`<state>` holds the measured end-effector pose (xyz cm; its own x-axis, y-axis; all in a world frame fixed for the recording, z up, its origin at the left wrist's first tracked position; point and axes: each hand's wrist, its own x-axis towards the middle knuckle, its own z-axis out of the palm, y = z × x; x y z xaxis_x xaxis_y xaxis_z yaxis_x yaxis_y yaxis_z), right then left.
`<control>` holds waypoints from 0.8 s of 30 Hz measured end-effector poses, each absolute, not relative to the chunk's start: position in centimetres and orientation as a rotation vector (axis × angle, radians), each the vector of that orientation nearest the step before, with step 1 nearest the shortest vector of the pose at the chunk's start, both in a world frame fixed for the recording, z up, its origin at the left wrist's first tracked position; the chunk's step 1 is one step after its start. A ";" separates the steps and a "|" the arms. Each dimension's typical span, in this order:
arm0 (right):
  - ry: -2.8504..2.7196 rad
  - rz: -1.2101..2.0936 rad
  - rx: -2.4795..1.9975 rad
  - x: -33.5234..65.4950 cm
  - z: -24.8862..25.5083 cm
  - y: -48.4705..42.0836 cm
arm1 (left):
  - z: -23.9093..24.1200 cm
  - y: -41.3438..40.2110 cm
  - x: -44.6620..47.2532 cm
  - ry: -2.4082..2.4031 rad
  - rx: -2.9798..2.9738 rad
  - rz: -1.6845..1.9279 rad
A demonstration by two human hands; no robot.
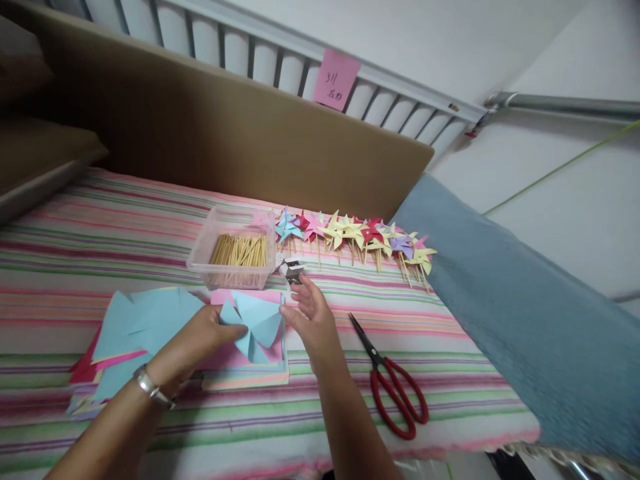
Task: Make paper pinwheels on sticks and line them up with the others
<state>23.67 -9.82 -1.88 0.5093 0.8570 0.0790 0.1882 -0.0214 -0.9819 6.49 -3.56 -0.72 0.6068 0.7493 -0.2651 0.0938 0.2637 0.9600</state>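
A light-blue paper pinwheel [257, 321], its corners folded toward the middle, is pinched in my left hand [207, 333], with the thumb pressed near its centre. My right hand [313, 317] has its fingers apart and stretched toward a small open box [291, 270] with dark contents too small to make out. Its thumb is at the pinwheel's right edge; whether it touches the paper I cannot tell. Under the pinwheel lies a stack of coloured paper squares, pink [225, 359] on top. To the left, slit blue sheets [135, 323] lie on a pile of coloured paper.
A clear plastic box [200, 263] of short wooden sticks [243, 252] stands behind the papers. Finished pinwheels on sticks [353, 233] lie in a row at the back right. Red-handled scissors [395, 393] rest on the striped cloth [320, 413]. A cardboard panel [225, 133] borders the back.
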 end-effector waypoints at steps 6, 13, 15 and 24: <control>-1.459 0.788 -1.656 23.9 0.3 -11.6 | -1.8 -4.5 7.3 0.752 1.462 0.378; -1.616 0.737 -1.611 23.7 0.5 -12.2 | -2.2 -5.3 8.1 0.760 1.588 0.322; -1.623 0.762 -1.630 23.7 0.5 -12.1 | -2.1 -5.3 8.3 0.764 1.580 0.327; -1.516 0.940 -1.675 23.3 0.1 -11.5 | -2.8 -5.0 8.0 0.789 1.560 0.393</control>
